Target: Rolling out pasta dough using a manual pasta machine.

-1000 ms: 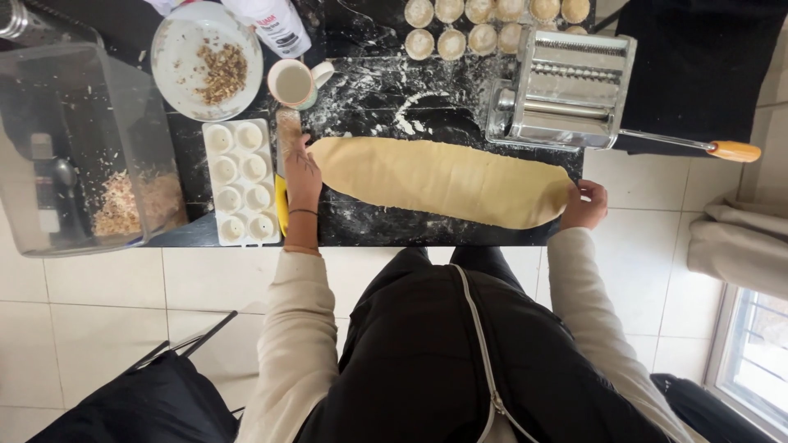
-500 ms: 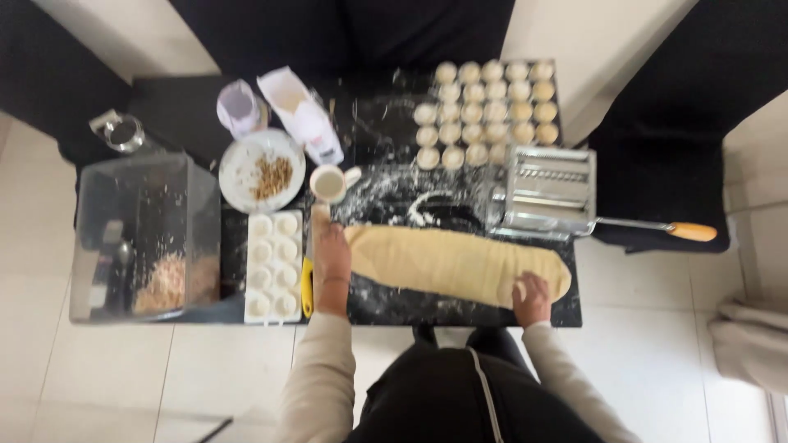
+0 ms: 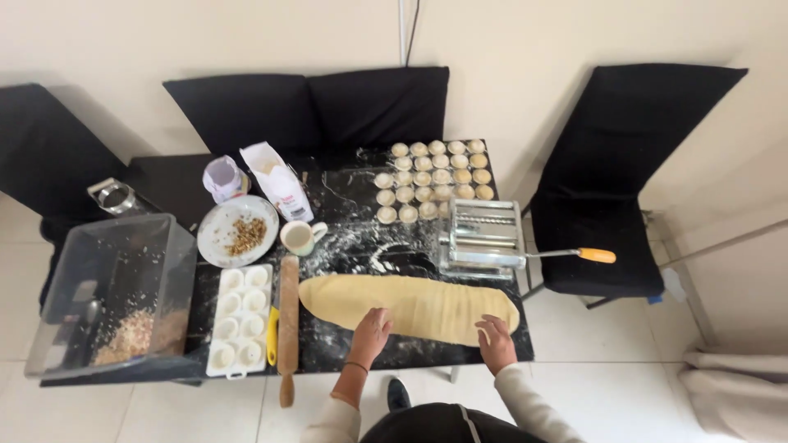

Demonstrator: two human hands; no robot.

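Dough sheet [image 3: 410,305], pale yellow and rolled long and thin, lies across the near part of our black table [image 3: 345,184], its right end close to the table's right edge and its near side close to the front edge. Our left hand [image 3: 371,334] rests flat with fingers spread on the sheet's near edge around its middle, and our right hand [image 3: 497,340] rests the same way toward the right end; both are open, pressing down and gripping nothing. Flour is smeared white over the glossy tabletop behind the sheet. Just left of it a wooden rolling pin [image 3: 288,324] lies front to back, its handle hanging past the table's front edge, touching a white moulded tray [image 3: 240,318] of round cups. A metal pasta roller [image 3: 483,238] stands just behind the sheet's right part, its orange-tipped crank [image 3: 574,253] sticking out beyond the table. Rows of small dough rounds [image 3: 433,179] fill the far right corner. A clear plastic bin [image 3: 107,295] holding crumbs overhangs the left end, hiding the table beneath. We cannot make out the yellow item between pin and tray.
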